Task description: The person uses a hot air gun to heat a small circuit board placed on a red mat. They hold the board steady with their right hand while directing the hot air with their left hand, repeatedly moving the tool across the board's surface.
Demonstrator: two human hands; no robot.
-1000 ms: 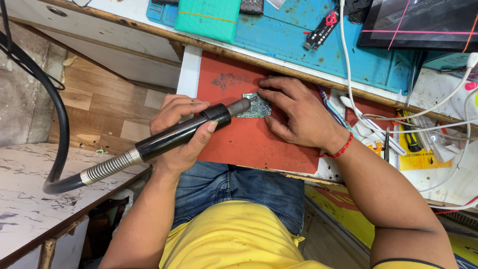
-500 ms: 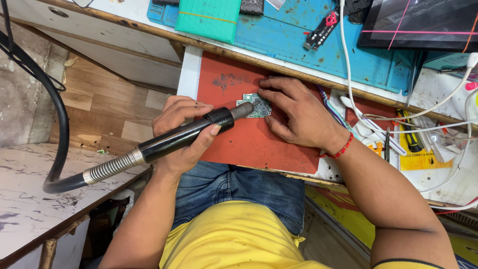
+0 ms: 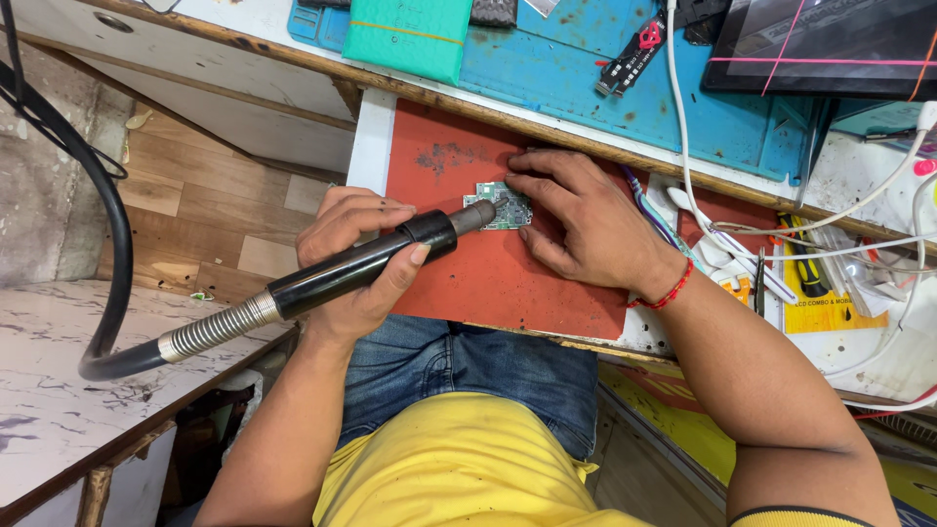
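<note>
My left hand (image 3: 353, 256) grips a black hot-air handpiece (image 3: 371, 262) with a ribbed metal collar and a thick black hose. Its nozzle tip rests over a small green circuit board (image 3: 500, 207) lying on a red work mat (image 3: 488, 273). My right hand (image 3: 586, 222) lies flat on the mat, its fingers pressing the board's right edge and partly covering it. A red thread band circles my right wrist.
A blue mat (image 3: 586, 78) lies behind the red one, with a teal box (image 3: 408, 35), a small black and red tool (image 3: 630, 59) and a dark screen (image 3: 830, 44). White cables (image 3: 683, 127), tweezers and yellow-handled tools (image 3: 805, 263) crowd the right. A marble-topped side table (image 3: 59, 390) stands left.
The handpiece has tilted slightly, with its nozzle staying on the board. My right hand holds the board in the same spot.
</note>
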